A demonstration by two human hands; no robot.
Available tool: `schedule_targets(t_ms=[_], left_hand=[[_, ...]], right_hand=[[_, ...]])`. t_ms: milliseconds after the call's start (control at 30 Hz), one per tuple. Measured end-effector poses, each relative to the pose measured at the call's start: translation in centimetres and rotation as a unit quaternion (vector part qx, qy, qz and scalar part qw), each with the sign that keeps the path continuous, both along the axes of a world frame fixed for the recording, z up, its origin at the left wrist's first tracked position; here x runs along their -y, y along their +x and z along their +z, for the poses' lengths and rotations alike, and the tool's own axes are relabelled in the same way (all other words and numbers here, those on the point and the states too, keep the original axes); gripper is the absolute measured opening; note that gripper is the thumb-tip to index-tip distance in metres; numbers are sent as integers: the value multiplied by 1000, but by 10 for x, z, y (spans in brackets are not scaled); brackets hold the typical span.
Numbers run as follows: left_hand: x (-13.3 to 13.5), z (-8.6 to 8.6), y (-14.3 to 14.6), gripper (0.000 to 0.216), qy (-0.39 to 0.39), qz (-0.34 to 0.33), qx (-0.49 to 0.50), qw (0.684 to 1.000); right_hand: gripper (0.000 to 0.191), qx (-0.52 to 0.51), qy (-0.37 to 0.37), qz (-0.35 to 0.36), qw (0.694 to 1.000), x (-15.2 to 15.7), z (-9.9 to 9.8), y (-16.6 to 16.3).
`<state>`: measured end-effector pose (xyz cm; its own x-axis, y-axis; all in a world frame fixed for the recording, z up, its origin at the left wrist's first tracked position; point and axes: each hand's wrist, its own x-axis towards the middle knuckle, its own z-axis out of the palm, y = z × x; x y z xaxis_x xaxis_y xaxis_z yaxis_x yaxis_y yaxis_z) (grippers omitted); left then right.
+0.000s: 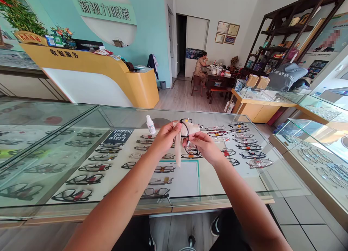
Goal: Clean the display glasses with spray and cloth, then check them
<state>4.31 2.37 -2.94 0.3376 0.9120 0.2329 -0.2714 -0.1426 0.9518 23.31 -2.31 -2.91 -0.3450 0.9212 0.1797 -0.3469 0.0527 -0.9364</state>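
Observation:
A pair of dark-framed eyeglasses (184, 129) is held up between my hands over the glass display counter (223, 116). My left hand (169, 132) is closed on the frame together with a beige cleaning cloth (177, 149), whose loose end hangs down. On the other side, my right hand (202, 142) pinches the lower part of the same eyeglasses, its fingertips near the cloth. A small white bottle (150, 124) stands upright on the glass top, left of my left hand. Part of the eyeglasses is covered by the cloth and my fingers.
Rows of eyeglasses (94, 167) lie inside the counter under the glass. A yellow and white reception desk (103, 71) stands beyond it. Farther back a person (201, 66) sits at a dark table. More glass showcases (315, 149) run along the right.

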Motion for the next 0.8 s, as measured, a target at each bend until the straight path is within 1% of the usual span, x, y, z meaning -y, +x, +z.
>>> schedule_targets(t_ms=[100, 167, 267, 400, 467, 500, 600, 667, 733, 800], left_hand=[[-2, 2, -2, 48, 5, -52, 10, 999], [-1, 3, 0, 47, 14, -68, 15, 997], [3, 2, 5, 45, 8, -42, 22, 999], [5, -4, 10, 53, -1, 17, 34, 999], [3, -6, 10, 54, 3, 37, 35, 999], [2, -6, 9, 54, 2, 37, 36, 999], [1, -3, 7, 48, -6, -13, 49, 999], [2, 1, 6, 46, -8, -49, 55, 997], [4, 4, 7, 46, -4, -57, 52, 997], [6, 4, 8, 45, -2, -41, 48, 998]], right_hand=[[40, -5, -20, -17, 1000, 0, 4, 6], [42, -4, -24, -16, 1000, 0, 4, 7], [44, 10, -15, -10, 1000, 0, 2, 3], [42, 21, 5, 10, 1000, -1, -3, -4], [43, 14, 6, 7, 1000, -2, -3, -4], [43, 9, 3, 0, 1000, -2, -3, -3], [44, -3, -8, -23, 1000, -3, -1, 2], [43, -3, -10, -25, 1000, -3, 1, 5], [43, 0, -7, -18, 1000, -2, 1, 5], [43, 6, 1, -10, 1000, -2, -1, 2]])
